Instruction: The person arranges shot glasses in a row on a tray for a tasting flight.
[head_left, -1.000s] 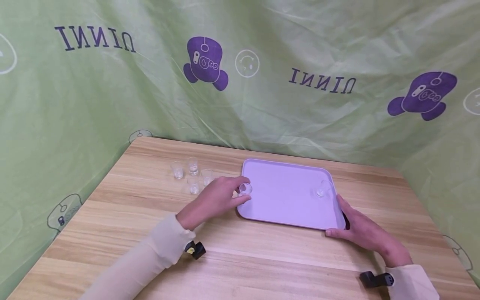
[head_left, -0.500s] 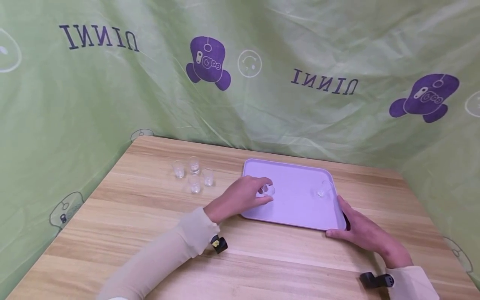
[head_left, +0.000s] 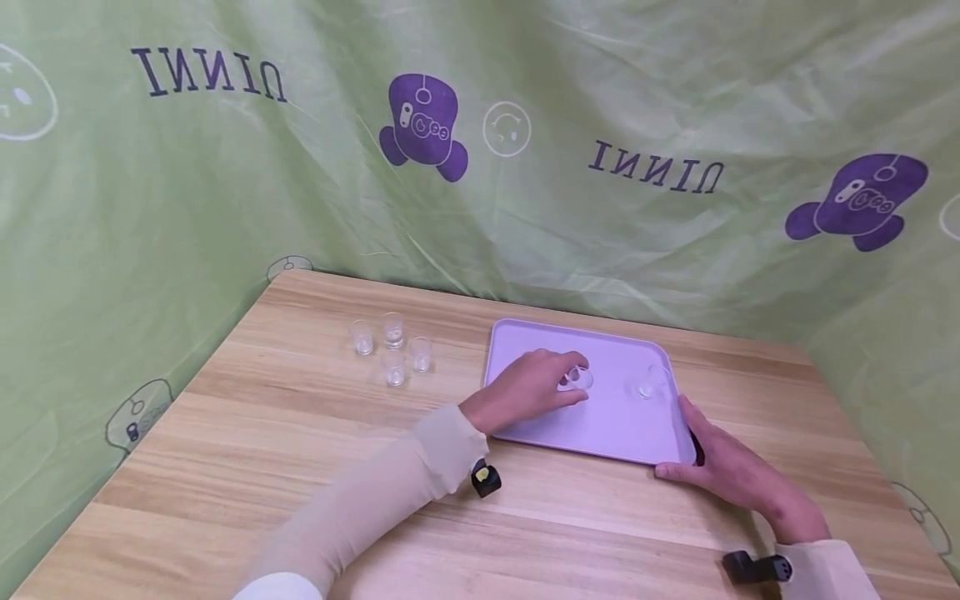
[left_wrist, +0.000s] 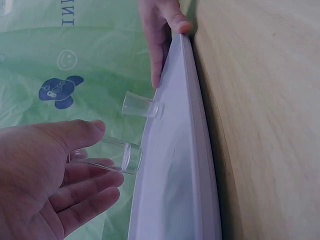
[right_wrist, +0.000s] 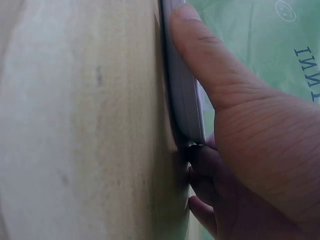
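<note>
My left hand (head_left: 534, 385) holds a small clear shot glass (left_wrist: 131, 157) between thumb and fingers, above the left-middle part of a purple tray (head_left: 600, 433). In the left wrist view the held glass has its thick base toward the tray; whether it touches the surface I cannot tell. Another clear shot glass (head_left: 647, 385) stands on the tray near its right edge. My right hand (head_left: 738, 471) grips the tray's near right corner, thumb (right_wrist: 200, 45) along the front edge and fingers along the right side. Its fingertips are partly hidden by the corner.
Several clear shot glasses (head_left: 394, 368) stand grouped on the wooden table (head_left: 247, 433) left of the tray. A green printed curtain (head_left: 540, 242) hangs behind the table and along its sides.
My left hand has carried the shot glass rightward from the tray's left edge to over its left-middle part. The right hand has kept its place at the tray's corner.
</note>
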